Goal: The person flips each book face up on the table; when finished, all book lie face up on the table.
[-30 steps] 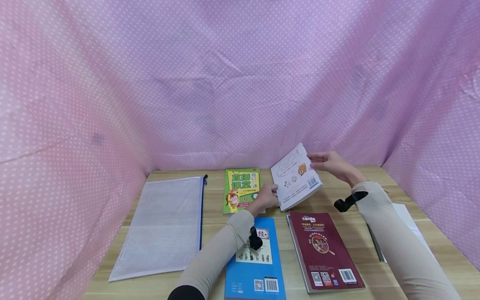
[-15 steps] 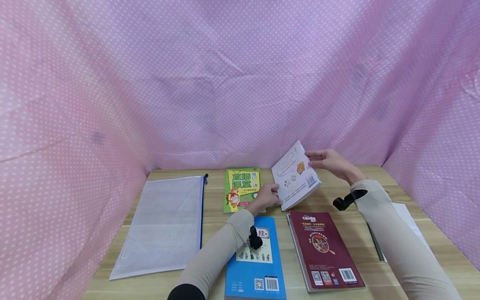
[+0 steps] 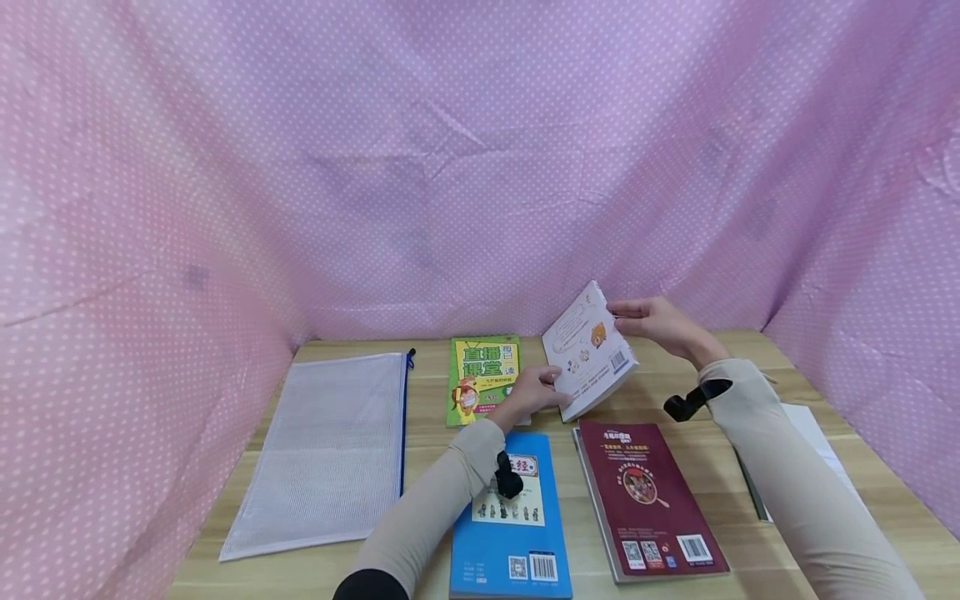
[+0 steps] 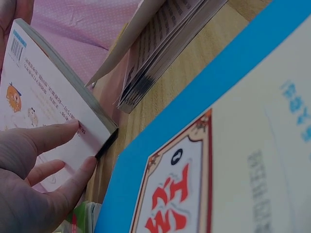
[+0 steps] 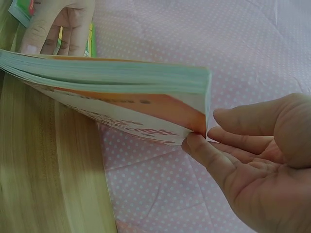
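Observation:
A white paperback book (image 3: 581, 354) stands tilted up off the wooden table, its lower edge low near the tabletop. Its back cover carries a cartoon bear and a barcode. My left hand (image 3: 534, 392) touches the cover near the lower left corner, fingers mostly straight in the left wrist view, thumb by the edge. On the far side my right hand (image 3: 660, 327) supports the right edge with extended fingertips. In the right wrist view the right hand's thumb (image 5: 243, 116) stays apart from the book, while fingers (image 5: 199, 143) touch its corner from below.
A green book (image 3: 468, 367) lies left of the white one. Nearer lie a blue book (image 3: 480, 550), partly under my left forearm, and a maroon book (image 3: 660, 517). A white mesh zip pouch (image 3: 330, 450) lies left; another white-covered item (image 3: 817, 442) is partly behind my right arm.
The white book's raised right side has shifted slightly left and steeper. My right hand has moved a little left with it, and my left hand slightly right. The other books have not moved.

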Demonstrator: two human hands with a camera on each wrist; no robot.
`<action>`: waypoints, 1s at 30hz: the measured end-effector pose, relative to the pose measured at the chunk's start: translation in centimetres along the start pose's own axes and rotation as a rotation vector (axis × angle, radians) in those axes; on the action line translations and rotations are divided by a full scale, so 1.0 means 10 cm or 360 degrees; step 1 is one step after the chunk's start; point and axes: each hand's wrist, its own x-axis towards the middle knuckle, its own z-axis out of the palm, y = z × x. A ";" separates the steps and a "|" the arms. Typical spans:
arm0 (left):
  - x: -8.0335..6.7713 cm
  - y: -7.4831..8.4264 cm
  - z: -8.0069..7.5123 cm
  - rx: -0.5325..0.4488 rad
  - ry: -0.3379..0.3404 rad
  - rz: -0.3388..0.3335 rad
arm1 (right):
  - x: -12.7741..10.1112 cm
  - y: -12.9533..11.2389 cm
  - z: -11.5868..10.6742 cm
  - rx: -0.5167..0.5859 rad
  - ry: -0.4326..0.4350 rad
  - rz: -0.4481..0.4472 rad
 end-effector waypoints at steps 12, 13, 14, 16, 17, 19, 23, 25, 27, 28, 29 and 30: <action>0.00 0.03 0.01 -0.0099 0.0005 -0.0044 | 0.01 -0.05 0.06 0.0035 -0.0035 -0.0088; 0.00 0.03 0.01 -0.0104 0.0004 -0.0045 | 0.01 -0.04 0.07 0.0041 -0.0036 -0.0094; 0.00 0.04 0.01 -0.0106 0.0001 -0.0047 | 0.02 -0.04 0.07 0.0050 -0.0037 -0.0100; 0.00 0.05 0.01 -0.0113 -0.0012 -0.0041 | 0.03 -0.02 0.08 0.0074 -0.0037 -0.0107; 0.00 0.06 0.01 -0.0124 -0.0021 -0.0037 | 0.03 -0.01 0.09 0.0083 -0.0038 -0.0112; 0.00 0.07 0.01 -0.0147 -0.0042 -0.0037 | 0.04 0.00 0.10 0.0088 -0.0037 -0.0121; 0.01 0.09 0.01 -0.0208 -0.0058 -0.0047 | 0.03 -0.02 0.13 0.0090 -0.0037 -0.0129; 0.02 0.11 0.01 -0.0240 -0.0058 -0.0049 | 0.04 -0.02 0.14 0.0110 -0.0039 -0.0136; 0.03 0.12 0.02 -0.0277 -0.0058 -0.0046 | 0.04 -0.02 0.16 0.0140 -0.0043 -0.0147; 0.03 0.12 0.02 -0.0299 -0.0059 -0.0039 | 0.05 -0.02 0.16 0.0155 -0.0052 -0.0158; 0.03 0.13 0.01 -0.0317 -0.0061 -0.0036 | 0.05 -0.02 0.17 0.0172 -0.0052 -0.0159; 0.03 0.14 0.01 -0.0339 -0.0065 -0.0032 | 0.05 -0.02 0.17 0.0182 -0.0054 -0.0166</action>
